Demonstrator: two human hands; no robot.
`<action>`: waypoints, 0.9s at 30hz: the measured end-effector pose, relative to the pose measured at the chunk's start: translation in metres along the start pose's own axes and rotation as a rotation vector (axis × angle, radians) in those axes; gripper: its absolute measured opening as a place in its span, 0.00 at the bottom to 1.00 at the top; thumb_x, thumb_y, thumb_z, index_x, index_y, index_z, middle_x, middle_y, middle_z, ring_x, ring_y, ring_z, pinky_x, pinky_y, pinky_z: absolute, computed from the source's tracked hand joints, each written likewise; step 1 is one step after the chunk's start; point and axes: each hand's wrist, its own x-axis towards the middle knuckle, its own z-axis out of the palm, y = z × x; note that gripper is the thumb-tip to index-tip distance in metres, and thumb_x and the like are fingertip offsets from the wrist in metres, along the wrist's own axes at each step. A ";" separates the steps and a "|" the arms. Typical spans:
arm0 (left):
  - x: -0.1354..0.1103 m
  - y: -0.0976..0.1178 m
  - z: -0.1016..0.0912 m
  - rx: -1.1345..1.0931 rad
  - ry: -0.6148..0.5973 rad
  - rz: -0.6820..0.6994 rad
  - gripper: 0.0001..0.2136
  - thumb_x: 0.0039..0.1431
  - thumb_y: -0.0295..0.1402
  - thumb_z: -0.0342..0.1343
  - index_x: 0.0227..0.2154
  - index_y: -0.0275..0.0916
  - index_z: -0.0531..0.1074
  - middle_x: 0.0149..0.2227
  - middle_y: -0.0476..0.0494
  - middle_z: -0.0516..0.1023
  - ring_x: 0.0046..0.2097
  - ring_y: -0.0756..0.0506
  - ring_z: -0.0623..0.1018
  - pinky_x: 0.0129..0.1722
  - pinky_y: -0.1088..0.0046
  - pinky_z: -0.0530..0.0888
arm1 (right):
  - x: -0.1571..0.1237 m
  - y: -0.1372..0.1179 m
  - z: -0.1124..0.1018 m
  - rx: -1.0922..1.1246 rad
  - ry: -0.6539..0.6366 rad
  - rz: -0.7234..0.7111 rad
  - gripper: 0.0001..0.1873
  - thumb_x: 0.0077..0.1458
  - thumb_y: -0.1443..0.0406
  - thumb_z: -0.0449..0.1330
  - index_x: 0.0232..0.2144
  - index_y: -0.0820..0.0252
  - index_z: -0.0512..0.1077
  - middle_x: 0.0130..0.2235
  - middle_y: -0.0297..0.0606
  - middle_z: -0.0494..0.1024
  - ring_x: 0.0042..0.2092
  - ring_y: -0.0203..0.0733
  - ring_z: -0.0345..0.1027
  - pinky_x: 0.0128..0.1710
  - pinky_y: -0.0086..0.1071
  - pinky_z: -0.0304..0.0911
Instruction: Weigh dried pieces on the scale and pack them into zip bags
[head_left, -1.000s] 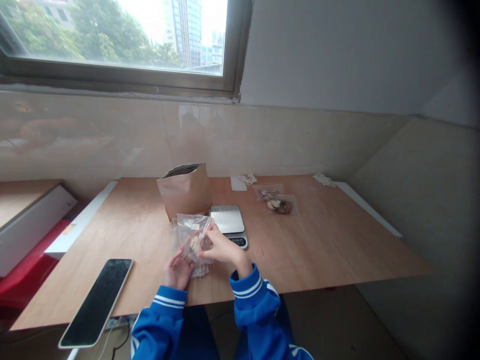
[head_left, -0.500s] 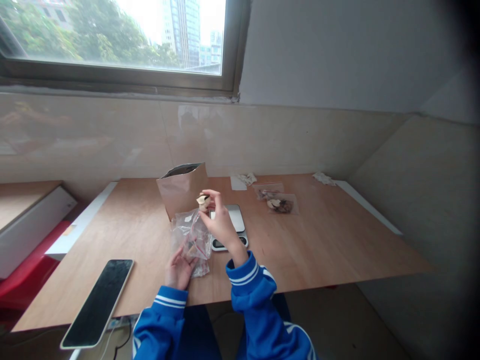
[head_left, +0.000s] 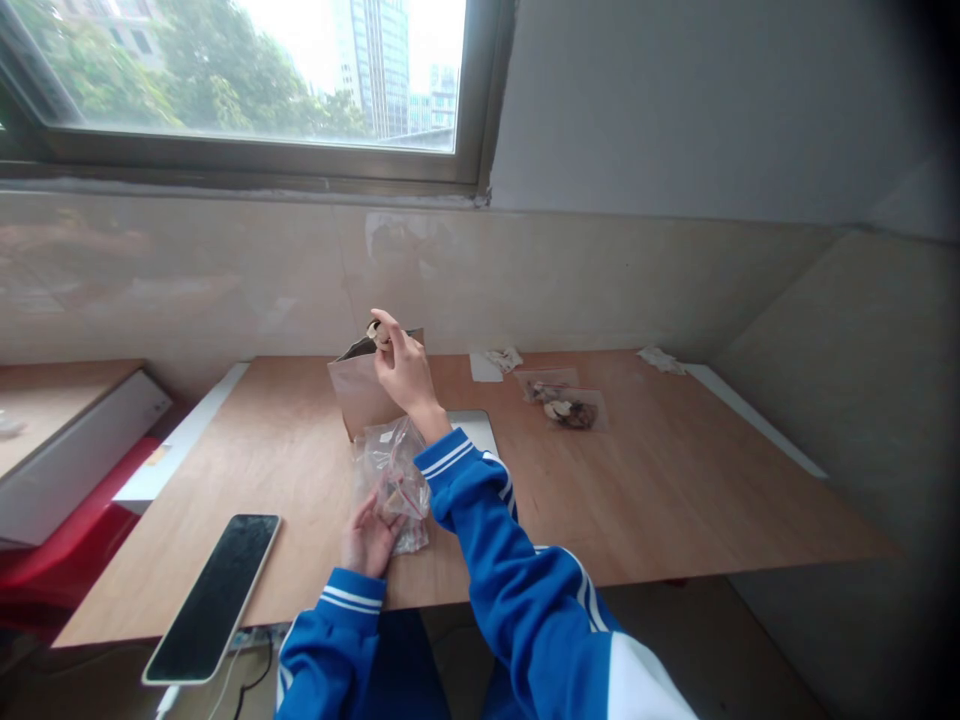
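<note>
My right hand (head_left: 401, 368) is raised at the mouth of a standing kraft paper bag (head_left: 361, 395), pinching a pale dried slice (head_left: 374, 331) between its fingertips. The slice sits at the bag's top edge. My left hand (head_left: 366, 540) rests low on the table, holding the bottom of a clear zip-top plastic bag (head_left: 391, 475) with a red-lined seal. A few pale pieces show inside it. My right forearm hides most of a digital kitchen scale (head_left: 472, 425), leaving only its silver top showing.
A black smartphone (head_left: 213, 598) lies at the table's front left. Clear bags of dried pieces (head_left: 562, 402) and white paper scraps (head_left: 491, 364) lie toward the back. The plywood table (head_left: 675, 480) stands against a tiled wall, below a window.
My right hand has risen and moved left from above the scale to the paper bag's mouth, carrying the pale slice. The view has shifted slightly. My left hand stays on the plastic bag.
</note>
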 end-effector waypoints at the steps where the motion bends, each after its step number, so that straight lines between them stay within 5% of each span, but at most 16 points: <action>1: 0.000 0.000 0.000 0.004 0.007 -0.007 0.21 0.61 0.27 0.45 0.58 0.38 0.61 0.49 0.40 0.77 0.48 0.45 0.77 0.44 0.69 0.74 | -0.003 -0.002 -0.002 -0.016 -0.003 -0.004 0.29 0.59 0.70 0.50 0.61 0.52 0.50 0.44 0.37 0.74 0.47 0.41 0.68 0.52 0.34 0.58; 9: 0.003 -0.002 -0.004 0.036 0.061 -0.018 0.20 0.61 0.30 0.45 0.57 0.42 0.63 0.47 0.45 0.78 0.47 0.46 0.77 0.44 0.72 0.74 | -0.025 -0.008 -0.002 -0.079 -0.029 -0.006 0.19 0.63 0.61 0.48 0.56 0.53 0.60 0.39 0.34 0.77 0.44 0.38 0.67 0.56 0.35 0.51; 15: 0.003 -0.003 -0.007 -0.007 0.010 0.020 0.23 0.62 0.26 0.44 0.61 0.38 0.57 0.49 0.40 0.77 0.47 0.44 0.77 0.42 0.68 0.76 | -0.039 -0.006 -0.006 -0.046 -0.032 -0.067 0.13 0.62 0.64 0.48 0.42 0.57 0.71 0.52 0.40 0.71 0.55 0.41 0.59 0.60 0.39 0.45; 18: 0.004 -0.003 -0.009 -0.038 -0.022 0.009 0.24 0.62 0.26 0.43 0.62 0.40 0.56 0.50 0.39 0.76 0.48 0.44 0.77 0.43 0.67 0.76 | -0.047 -0.011 -0.020 0.078 0.044 -0.065 0.15 0.62 0.67 0.46 0.47 0.56 0.69 0.54 0.39 0.68 0.57 0.39 0.57 0.59 0.36 0.50; 23: 0.004 -0.003 -0.008 -0.051 -0.028 -0.003 0.23 0.63 0.26 0.41 0.61 0.41 0.56 0.52 0.40 0.74 0.48 0.44 0.77 0.43 0.67 0.75 | -0.068 -0.013 -0.045 0.253 0.199 0.144 0.15 0.58 0.71 0.44 0.38 0.58 0.70 0.42 0.39 0.73 0.47 0.38 0.66 0.49 0.33 0.60; 25: 0.004 -0.002 -0.007 -0.052 -0.022 -0.001 0.24 0.62 0.25 0.41 0.61 0.42 0.56 0.52 0.40 0.75 0.48 0.44 0.77 0.44 0.66 0.75 | -0.079 -0.010 -0.053 0.308 0.097 0.247 0.14 0.58 0.71 0.44 0.35 0.58 0.69 0.37 0.36 0.73 0.41 0.37 0.68 0.43 0.30 0.63; 27: 0.003 -0.001 -0.006 -0.053 -0.011 -0.007 0.24 0.62 0.25 0.42 0.61 0.42 0.56 0.50 0.41 0.76 0.48 0.44 0.77 0.44 0.67 0.75 | -0.091 -0.006 -0.060 0.315 -0.155 0.346 0.14 0.58 0.70 0.44 0.35 0.58 0.69 0.33 0.33 0.74 0.35 0.35 0.68 0.35 0.27 0.62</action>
